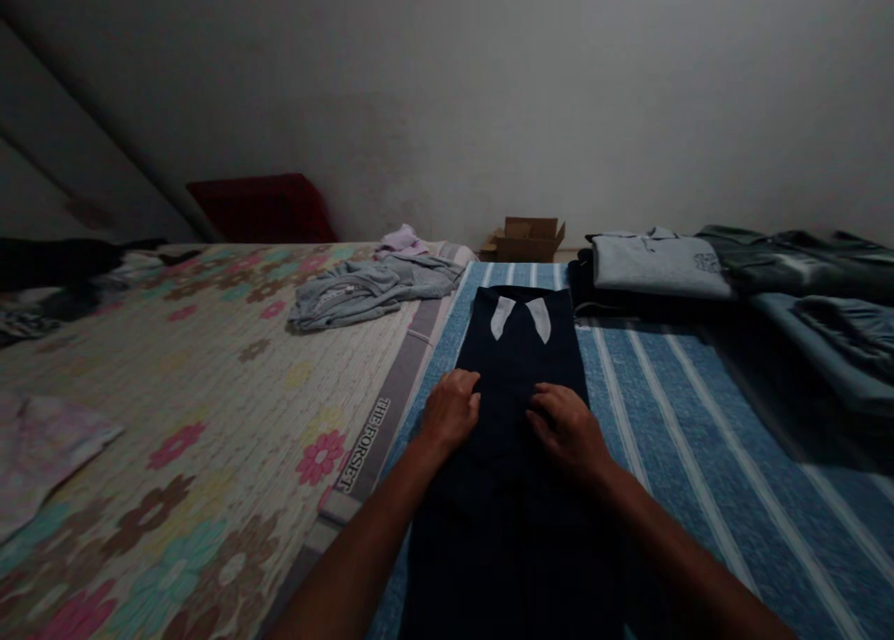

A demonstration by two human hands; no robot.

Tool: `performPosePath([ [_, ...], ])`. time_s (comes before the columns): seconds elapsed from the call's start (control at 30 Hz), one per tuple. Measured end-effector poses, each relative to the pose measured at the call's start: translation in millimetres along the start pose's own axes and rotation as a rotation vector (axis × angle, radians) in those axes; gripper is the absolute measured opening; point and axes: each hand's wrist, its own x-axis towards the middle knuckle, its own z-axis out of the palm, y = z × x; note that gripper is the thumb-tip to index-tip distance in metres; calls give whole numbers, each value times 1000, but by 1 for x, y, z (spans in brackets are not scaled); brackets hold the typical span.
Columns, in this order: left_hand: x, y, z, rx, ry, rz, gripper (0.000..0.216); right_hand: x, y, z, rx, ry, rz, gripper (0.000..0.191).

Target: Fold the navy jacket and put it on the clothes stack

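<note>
A dark navy garment with a white pointed collar lies in a long narrow shape on the blue striped cover. On its left side rests my left hand, fingers curled in and closed at the cloth. My right hand lies over the garment's right side, its fingers likewise curled toward the middle and closed at the fabric. Whatever the fingertips pinch is partly hidden by the hands. The collar end lies beyond both hands; the near end is very dark.
A crumpled grey garment lies to the left on the flowered cover. Folded grey clothes and dark green clothes are at the back right, with folded blue denim nearer. A cardboard box stands by the wall.
</note>
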Motion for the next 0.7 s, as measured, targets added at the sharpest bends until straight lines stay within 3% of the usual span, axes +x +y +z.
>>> performPosePath([
  [0.23, -14, 18, -3, -78, -30, 153, 28, -32, -17, -6, -15, -64, -6, 17],
  [0.4, -19, 14, 7, -73, -124, 192, 24, -35, -20, -3, -76, -127, -44, 15],
  [0.53, -19, 11, 12, -80, -114, 200, 24, -35, -18, -3, -95, -133, -103, 15],
  [0.7, -16, 10, 13, -82, -107, 219, 27, -32, -19, -4, -132, -238, -193, 20],
])
